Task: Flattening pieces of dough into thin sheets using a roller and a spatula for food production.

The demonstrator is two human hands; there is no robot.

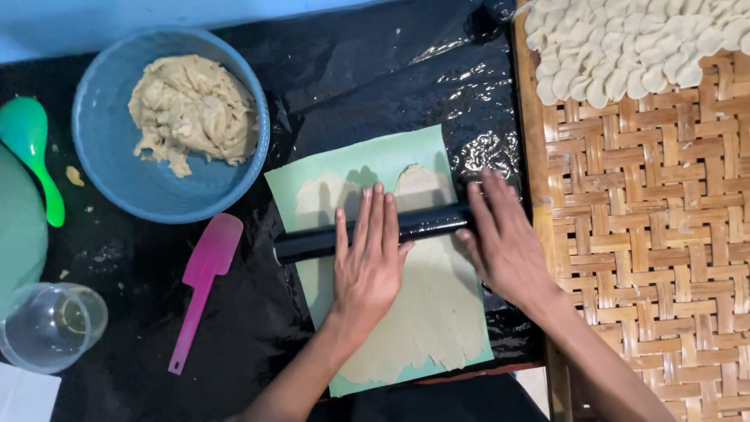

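A black rolling pin [312, 244] lies across a thin sheet of pale dough [437, 312] spread on a light green mat [351, 164]. My left hand [369, 262] rests flat on the pin's middle with fingers stretched out. At the pin's right end, my right hand [504, 242] presses down on it with open fingers. Flattened dough shows both above and below the pin.
A blue bowl [109, 148] with a lump of dough sits at the upper left. A pink spatula [201, 285], a green spoon [31, 148] and a clear plastic cup [51, 324] lie at the left. A woven bamboo tray [648, 234] at the right holds several cut dough rounds [625, 43].
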